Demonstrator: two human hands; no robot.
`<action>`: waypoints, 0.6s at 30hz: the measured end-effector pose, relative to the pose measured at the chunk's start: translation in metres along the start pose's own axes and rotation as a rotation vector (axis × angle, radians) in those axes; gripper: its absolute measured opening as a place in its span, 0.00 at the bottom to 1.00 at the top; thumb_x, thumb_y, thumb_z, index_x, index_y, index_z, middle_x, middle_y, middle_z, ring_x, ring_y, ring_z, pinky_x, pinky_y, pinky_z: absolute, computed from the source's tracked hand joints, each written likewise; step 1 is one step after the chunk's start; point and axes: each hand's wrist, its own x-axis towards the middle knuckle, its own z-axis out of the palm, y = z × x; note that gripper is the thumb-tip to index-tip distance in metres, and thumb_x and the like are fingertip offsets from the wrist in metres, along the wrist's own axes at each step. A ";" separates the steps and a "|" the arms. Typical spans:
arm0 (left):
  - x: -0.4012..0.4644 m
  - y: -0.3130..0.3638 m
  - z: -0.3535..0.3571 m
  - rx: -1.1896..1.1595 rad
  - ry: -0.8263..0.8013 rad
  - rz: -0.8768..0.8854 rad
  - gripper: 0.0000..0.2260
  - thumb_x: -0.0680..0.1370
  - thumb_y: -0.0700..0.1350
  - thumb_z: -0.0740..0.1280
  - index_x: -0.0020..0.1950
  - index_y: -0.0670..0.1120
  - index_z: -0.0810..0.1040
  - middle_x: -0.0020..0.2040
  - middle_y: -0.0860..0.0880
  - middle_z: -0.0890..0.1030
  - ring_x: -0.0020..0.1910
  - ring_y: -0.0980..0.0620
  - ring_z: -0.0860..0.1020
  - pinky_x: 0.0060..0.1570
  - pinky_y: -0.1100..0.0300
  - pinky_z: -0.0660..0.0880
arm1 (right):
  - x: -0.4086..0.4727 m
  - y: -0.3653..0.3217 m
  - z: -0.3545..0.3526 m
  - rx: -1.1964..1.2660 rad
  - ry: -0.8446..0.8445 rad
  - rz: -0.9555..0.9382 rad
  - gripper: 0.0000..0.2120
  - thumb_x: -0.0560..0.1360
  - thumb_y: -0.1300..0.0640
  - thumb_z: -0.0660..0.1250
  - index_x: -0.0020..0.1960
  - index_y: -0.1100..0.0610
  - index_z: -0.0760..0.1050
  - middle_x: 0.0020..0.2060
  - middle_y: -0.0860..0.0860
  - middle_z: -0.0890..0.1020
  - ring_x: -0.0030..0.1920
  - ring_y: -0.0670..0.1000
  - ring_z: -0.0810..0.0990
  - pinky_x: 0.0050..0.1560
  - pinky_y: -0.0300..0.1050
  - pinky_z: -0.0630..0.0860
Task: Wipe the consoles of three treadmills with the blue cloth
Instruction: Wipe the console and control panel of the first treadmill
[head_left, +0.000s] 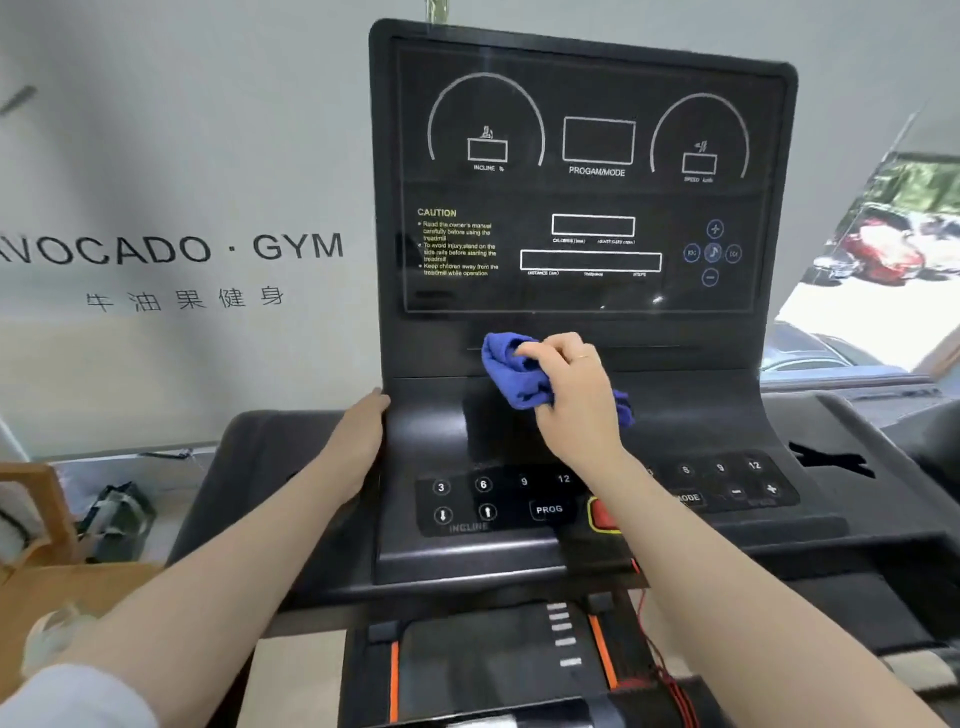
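Our right hand (571, 387) bunches the blue cloth (514, 374) in curled fingers against the console (582, 332) just under its display, cloth spilling out both sides; our left hand (358, 441) lies flat along the console's left edge.

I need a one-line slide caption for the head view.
Right hand presses the blue cloth on the treadmill console below its display; left hand rests on the console's edge.

Black treadmill console (701, 410) with bunched blue cloth (511, 376) on its sloped middle.
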 end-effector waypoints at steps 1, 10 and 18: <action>-0.001 -0.002 -0.003 -0.045 -0.044 0.018 0.14 0.80 0.48 0.53 0.48 0.52 0.80 0.48 0.54 0.83 0.47 0.58 0.79 0.51 0.65 0.73 | 0.003 -0.003 0.007 -0.025 -0.020 -0.039 0.24 0.60 0.76 0.63 0.52 0.59 0.78 0.45 0.56 0.76 0.42 0.58 0.73 0.40 0.52 0.74; 0.013 -0.017 -0.024 -0.211 -0.227 0.050 0.20 0.82 0.43 0.47 0.74 0.47 0.62 0.70 0.56 0.66 0.71 0.58 0.63 0.70 0.62 0.58 | 0.030 -0.027 0.071 -0.212 -0.272 -0.189 0.25 0.59 0.73 0.66 0.55 0.60 0.78 0.46 0.59 0.78 0.43 0.62 0.77 0.41 0.51 0.69; 0.023 -0.023 -0.025 -0.160 -0.265 0.070 0.18 0.81 0.40 0.51 0.70 0.49 0.67 0.63 0.56 0.73 0.63 0.58 0.70 0.66 0.63 0.63 | -0.005 -0.066 0.074 0.025 -0.736 -0.201 0.24 0.64 0.64 0.59 0.58 0.55 0.79 0.46 0.55 0.77 0.46 0.58 0.72 0.43 0.52 0.72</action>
